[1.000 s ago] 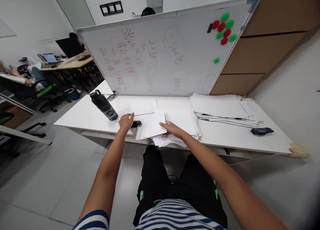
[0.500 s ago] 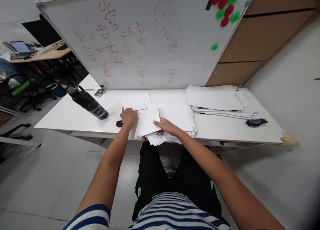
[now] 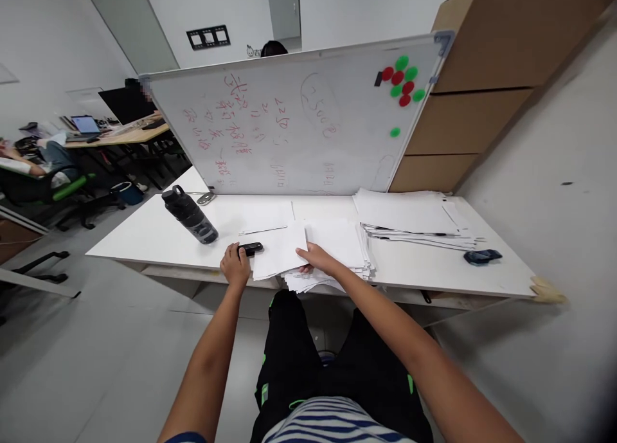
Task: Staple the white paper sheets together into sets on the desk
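My left hand (image 3: 235,265) is closed around the near end of a black stapler (image 3: 251,248) on the white table. The stapler's far end meets the left edge of some white paper sheets (image 3: 278,253). My right hand (image 3: 315,258) pinches those sheets at their right edge, thumb on top and fingers underneath. Beneath and to the right lies a loose, uneven stack of paper (image 3: 337,240), partly jutting over the table's front edge. More sheets (image 3: 265,216) lie flat just behind the ones I hold.
A dark water bottle (image 3: 190,215) stands on the left. At the right are a larger paper pile (image 3: 405,211) and a dark crumpled item (image 3: 482,256). A whiteboard (image 3: 357,121) rises along the back, with cardboard boxes (image 3: 463,121) beside it. A person sits far left.
My left hand has moved from the paper's left edge toward me and left, onto the stapler, which is now angled against the sheets. My right hand keeps its pinch. The view has tilted up.
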A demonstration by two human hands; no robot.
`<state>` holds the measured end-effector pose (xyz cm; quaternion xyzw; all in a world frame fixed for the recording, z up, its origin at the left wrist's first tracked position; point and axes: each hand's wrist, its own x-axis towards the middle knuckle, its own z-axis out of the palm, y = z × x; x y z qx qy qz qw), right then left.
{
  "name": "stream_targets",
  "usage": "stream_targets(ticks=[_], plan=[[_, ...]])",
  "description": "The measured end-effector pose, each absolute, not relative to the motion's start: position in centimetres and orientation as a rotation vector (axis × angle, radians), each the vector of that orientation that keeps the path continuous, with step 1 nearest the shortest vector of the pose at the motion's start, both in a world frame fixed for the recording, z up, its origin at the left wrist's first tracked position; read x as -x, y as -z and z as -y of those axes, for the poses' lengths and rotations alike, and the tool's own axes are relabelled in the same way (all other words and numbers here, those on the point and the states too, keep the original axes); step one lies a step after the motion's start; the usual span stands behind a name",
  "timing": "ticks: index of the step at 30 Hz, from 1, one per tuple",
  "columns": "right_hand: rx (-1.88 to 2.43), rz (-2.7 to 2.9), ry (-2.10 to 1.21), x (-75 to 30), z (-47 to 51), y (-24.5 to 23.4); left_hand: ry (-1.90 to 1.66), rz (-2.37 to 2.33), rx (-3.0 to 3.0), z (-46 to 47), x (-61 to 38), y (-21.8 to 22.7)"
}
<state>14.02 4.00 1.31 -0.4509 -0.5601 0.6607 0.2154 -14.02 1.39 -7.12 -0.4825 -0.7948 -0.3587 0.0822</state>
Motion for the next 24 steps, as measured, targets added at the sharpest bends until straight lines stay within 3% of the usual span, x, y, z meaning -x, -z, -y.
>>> stream_targets(ticks=[3, 9, 12, 19, 24], plan=[[1.356, 1.671, -1.691, -13.1, -3.2, -3.4, 1.021, 2.373, 1.405, -1.1, 13.9, 7.9], [1.215, 2.013, -0.876, -15.1, -0.6, -10.3, 0.972, 2.399, 1.417, -1.3, 13.9, 7.9], [1.111, 1.707, -0.993, -17.6, -0.6, -10.0, 0.957, 2.413, 1.415, -1.1, 14.0, 7.9], [1.28, 1.367, -1.073, -19.8, -2.0, -3.7, 1.034, 2.364, 1.416, -1.4, 14.1, 8.4], [1.302, 1.394, -1.13, -20.2, -1.5, -4.1, 1.084, 2.339, 1.399, -1.5, 14.2, 8.6]])
